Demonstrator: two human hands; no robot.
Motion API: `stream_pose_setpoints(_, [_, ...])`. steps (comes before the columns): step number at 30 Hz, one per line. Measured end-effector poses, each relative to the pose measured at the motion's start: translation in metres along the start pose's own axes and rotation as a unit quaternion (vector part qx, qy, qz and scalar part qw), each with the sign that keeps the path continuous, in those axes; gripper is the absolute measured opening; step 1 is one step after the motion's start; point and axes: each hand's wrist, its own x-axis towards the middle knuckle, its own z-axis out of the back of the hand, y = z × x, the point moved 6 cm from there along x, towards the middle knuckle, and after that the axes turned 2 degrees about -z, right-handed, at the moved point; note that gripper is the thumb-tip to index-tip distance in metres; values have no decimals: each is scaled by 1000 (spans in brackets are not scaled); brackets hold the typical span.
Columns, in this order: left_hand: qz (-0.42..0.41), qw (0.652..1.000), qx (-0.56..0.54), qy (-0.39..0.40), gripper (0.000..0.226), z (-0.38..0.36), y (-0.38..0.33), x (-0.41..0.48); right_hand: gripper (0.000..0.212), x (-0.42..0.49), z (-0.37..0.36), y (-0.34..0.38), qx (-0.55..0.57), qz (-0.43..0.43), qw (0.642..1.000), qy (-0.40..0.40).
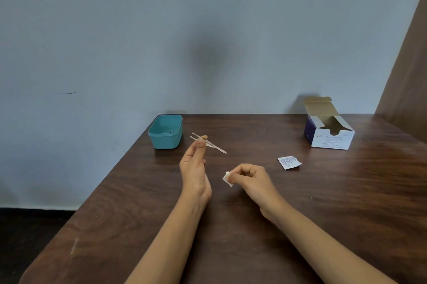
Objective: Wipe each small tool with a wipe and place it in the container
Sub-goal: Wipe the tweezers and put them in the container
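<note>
While left hand (195,168) pinches the tweezers (217,148), right hand (251,179) pinches the wipe (227,179) - apart, not touching; tool not yet in the container.
Pale blue wall (208,29) behind; dark wood-grain table (115,203) butted against it; opened swab box (330,136) back right, out of the work zone; teal container (165,141) at the back-left corner, just beyond the tweezers' prongs - short drop path, I'd guess, contents not readable; tweezers look lifted off the wood, prongs toward the container, so the wipe can reach all round; torn wrapper (288,162) flat near the right hand, probably the wipe's.
</note>
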Motion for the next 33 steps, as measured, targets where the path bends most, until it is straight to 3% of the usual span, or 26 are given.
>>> stream_pose_setpoints(8, [-60, 994, 92, 9, 9, -1, -47, 26, 10, 13, -3, -3, -80, -8, 997, -2])
stream_pose_setpoints(12, [-124, 972, 200, 10, 14, -2, -84, 53, 12, 29, -3, 0, -101, -13, 995, -6])
stream_pose_setpoints(17, [-205, 904, 374, -13, 22, 2, -122, 93, 13, 52, -6, 10, -129, -5, 991, -20])
stream_pose_setpoints(21, [-247, 841, 480, -33, 15, 3, -138, 127, 10, 72, -12, 12, -145, -6, 989, -25])
stream_pose_setpoints(29, [-216, 727, 647, -78, 25, 5, -128, 177, 13, 102, -32, 15, -144, -3, 989, -32])
stream_pose_setpoints(33, [-191, 652, 728, -90, 24, 12, -114, 201, 12, 114, -40, 9, -140, -12, 990, -32])
